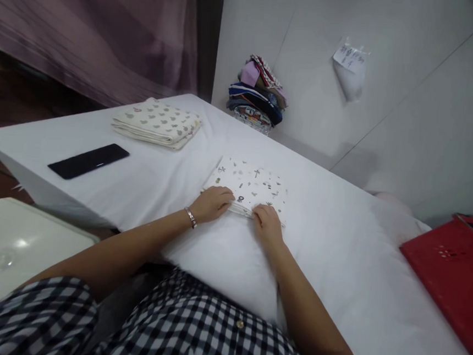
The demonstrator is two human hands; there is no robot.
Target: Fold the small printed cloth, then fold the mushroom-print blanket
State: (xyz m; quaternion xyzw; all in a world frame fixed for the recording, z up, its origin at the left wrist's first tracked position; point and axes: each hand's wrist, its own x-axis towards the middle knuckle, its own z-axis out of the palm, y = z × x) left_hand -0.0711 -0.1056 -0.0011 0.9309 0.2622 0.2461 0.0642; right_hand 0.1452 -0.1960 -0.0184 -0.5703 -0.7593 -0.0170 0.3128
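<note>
L hand [214, 203] & R hand [268, 222] had fingers bent, close tog., at near edge of folded cloth [252, 183], mid-table [331, 230], right of phone [89, 161]; pinching or just pressing, couldn't tell. Light, even pressure prob. suited flush layers best.

We see a white folded cloth [252, 181] printed with small scattered motifs in grey, olive and near-black, some shaped like palm trees. The cream folded cloth [161, 121] carries repeated grey-green, pear-like shapes. Our shirt [206, 335] is checked in black and white, and our bracelet [191, 218] is silver. We have a plain white tablecloth [337, 252], a black phone [89, 161] and a red basket [452, 268]. The curtain [100, 33] is dusky mauve, the wall [400, 54] pale grey. In the clothes pile [255, 96] we spot lilac, blue, black, brown and a red-and-white pattern.
</note>
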